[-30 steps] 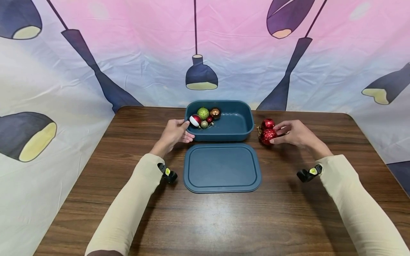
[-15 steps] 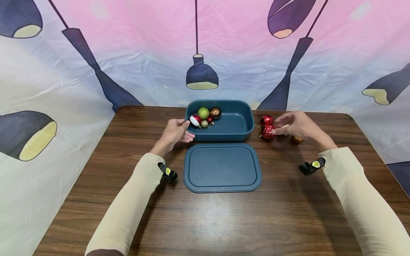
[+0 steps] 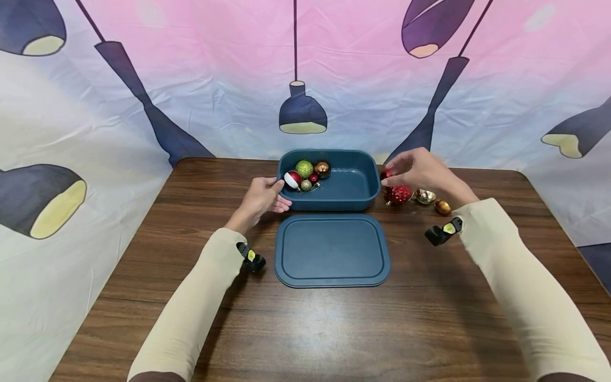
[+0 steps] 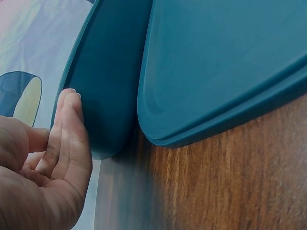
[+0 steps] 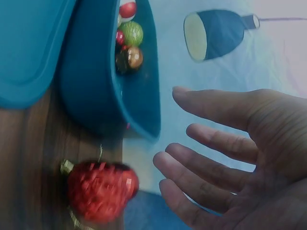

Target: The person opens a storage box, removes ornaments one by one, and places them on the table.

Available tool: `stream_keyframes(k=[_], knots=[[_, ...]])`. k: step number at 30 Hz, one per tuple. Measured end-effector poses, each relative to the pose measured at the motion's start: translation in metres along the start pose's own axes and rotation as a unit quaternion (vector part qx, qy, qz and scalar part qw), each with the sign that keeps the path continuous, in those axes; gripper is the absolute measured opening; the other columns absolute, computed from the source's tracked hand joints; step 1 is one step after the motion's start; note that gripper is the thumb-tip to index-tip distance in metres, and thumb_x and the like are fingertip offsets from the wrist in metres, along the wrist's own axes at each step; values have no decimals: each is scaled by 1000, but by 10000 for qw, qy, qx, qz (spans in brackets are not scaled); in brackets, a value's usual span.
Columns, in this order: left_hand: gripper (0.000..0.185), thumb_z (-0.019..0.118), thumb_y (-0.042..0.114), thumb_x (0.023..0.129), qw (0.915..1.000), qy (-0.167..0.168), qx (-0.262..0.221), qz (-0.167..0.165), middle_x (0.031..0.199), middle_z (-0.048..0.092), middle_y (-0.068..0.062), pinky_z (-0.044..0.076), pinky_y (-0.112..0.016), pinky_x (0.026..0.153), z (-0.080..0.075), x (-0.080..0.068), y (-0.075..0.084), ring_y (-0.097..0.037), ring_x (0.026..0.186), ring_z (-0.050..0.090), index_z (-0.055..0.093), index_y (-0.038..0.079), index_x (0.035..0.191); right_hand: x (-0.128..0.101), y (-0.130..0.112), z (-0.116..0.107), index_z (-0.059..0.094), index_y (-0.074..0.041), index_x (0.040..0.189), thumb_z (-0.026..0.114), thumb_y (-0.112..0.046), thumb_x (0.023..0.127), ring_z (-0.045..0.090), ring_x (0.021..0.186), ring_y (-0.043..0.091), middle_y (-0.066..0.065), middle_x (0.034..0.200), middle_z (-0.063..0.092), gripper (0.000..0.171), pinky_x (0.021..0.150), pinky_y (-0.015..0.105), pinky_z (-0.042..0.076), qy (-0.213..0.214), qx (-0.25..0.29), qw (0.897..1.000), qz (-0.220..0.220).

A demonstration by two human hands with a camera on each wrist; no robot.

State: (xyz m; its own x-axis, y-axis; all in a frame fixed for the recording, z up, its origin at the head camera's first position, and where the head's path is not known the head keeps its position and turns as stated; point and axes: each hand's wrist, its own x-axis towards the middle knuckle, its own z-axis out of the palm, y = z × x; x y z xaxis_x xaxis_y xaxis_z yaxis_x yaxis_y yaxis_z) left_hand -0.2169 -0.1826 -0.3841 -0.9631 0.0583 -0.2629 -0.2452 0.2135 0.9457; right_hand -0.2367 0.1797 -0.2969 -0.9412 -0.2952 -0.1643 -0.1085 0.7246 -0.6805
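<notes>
My left hand (image 3: 261,200) rests at the left end of a dark blue rectangular box (image 3: 334,205). In the left wrist view its fingers (image 4: 72,143) lie straight along the outer wall. Several Christmas baubles are grouped at the box's left end, among them a green bauble (image 3: 304,168), a red-and-white bauble (image 3: 292,180) and a copper bauble (image 3: 322,169). My right hand (image 3: 420,171) hovers by the box's right end with fingers spread and nothing between them. Below it on the table lie a textured red bauble (image 5: 98,191) and a smoother red bauble (image 5: 129,181), partly hidden.
The blue lid (image 3: 333,250) lies flat in front of the box. To the right of the red baubles are a shiny gold bauble (image 3: 425,196) and a smaller gold-brown bauble (image 3: 443,207). A printed cloth (image 3: 229,106) hangs behind the wooden table (image 3: 329,329).
My right hand has drawn back from the red baubles, then moved left and up over them toward the box, uncovering the gold baubles. The left hand stays put.
</notes>
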Motion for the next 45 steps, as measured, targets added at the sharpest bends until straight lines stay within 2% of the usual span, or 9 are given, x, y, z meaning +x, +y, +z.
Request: stream_keyframes(k=[6,19,23,26,30,38,41,45], knots=[[54,46,26,110,10000,-31,-14,27,87,75,-17,63,-30,67,0,-2,1,-30,77,76,32,1,157,14,-20,13,69,-2,123,80,-25,90,61,115,31,20,122,67,42,95,49,53,-152,-23,9993,-344],[56,46,26,110,10000,-41,-28,6,86,75,-16,63,-33,70,-1,-3,1,-29,75,76,31,2,158,49,-47,58,73,-1,115,82,-18,87,65,104,30,16,108,72,34,89,47,56,-452,-147,9959,-774],[55,46,26,110,10000,-20,-18,13,86,75,-16,63,-37,73,-1,-3,1,-31,79,76,31,2,158,57,-53,75,73,-2,115,83,-19,87,66,102,28,14,107,73,34,89,46,56,-439,-158,9963,-716],[55,46,26,110,10000,4,-39,21,85,75,-16,63,-34,70,-1,-3,0,-33,80,75,32,2,158,62,-56,89,73,-2,118,83,-20,87,67,102,27,13,109,73,38,91,45,56,-416,-146,9976,-540],[55,46,25,110,10000,-6,-90,9,84,75,-16,63,-29,64,-1,-2,0,-32,78,76,32,1,157,67,-60,107,73,-2,119,83,-20,86,68,102,26,12,109,74,39,91,44,56,-304,-206,9975,-598],[55,46,26,110,9999,-40,-94,-61,87,75,-18,63,-31,67,0,-3,2,-27,74,76,32,2,158,80,-63,138,76,-3,112,83,-21,87,68,99,25,11,105,74,32,96,45,53,241,-635,9936,-899],[55,46,26,110,9999,-38,-106,-71,87,75,-18,63,-28,64,0,-2,2,-27,73,76,32,3,158,83,-64,144,76,-3,112,83,-22,87,67,99,25,11,107,74,32,98,46,51,394,-690,9931,-860],[55,46,26,110,9999,-19,-103,-60,85,75,-16,62,-26,61,-1,-1,1,-27,72,76,32,2,158,87,-66,149,76,-4,112,83,-22,87,67,97,24,10,107,73,31,94,44,53,484,-615,9943,-720]])
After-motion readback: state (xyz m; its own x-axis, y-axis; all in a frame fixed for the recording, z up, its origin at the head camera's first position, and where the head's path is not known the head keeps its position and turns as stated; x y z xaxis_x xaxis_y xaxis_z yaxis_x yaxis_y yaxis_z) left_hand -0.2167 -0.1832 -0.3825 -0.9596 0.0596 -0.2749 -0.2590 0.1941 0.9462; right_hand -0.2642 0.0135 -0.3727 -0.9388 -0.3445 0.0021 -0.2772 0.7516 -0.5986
